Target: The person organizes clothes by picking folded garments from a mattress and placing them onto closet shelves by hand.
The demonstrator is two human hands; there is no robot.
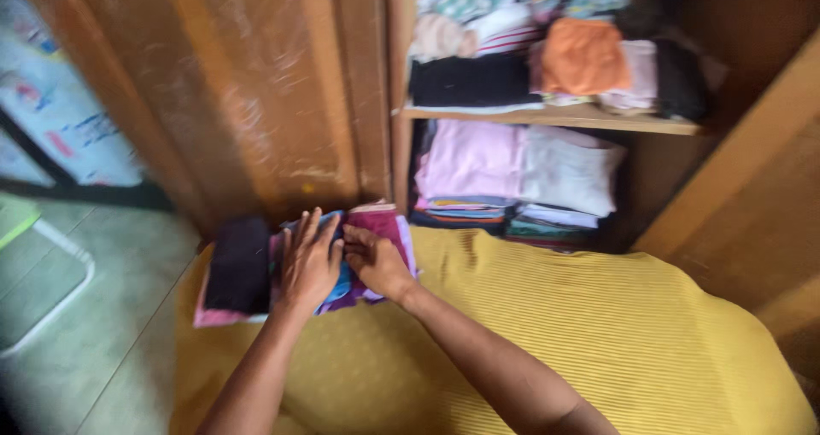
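My left hand (pixel 309 260) lies flat, fingers spread, on a stack of folded clothes (pixel 380 226) in maroon, blue and purple. My right hand (pixel 373 260) rests beside it on the same stack, fingers curled at the cloth's edge; the blur hides whether it grips. A second pile with a dark folded garment (pixel 239 264) on top of pink cloth sits just left of my left hand. Both piles lie at the far end of a surface covered in yellow ribbed cloth (pixel 555 332).
An open wooden wardrobe (pixel 547 117) stands ahead, its shelves stuffed with folded clothes: an orange piece (pixel 583 55), a black piece (pixel 470 81), pink and white piles (pixel 521 166). A closed wooden door (pixel 256 93) is at the left. Tiled floor (pixel 111 315) lies to the left.
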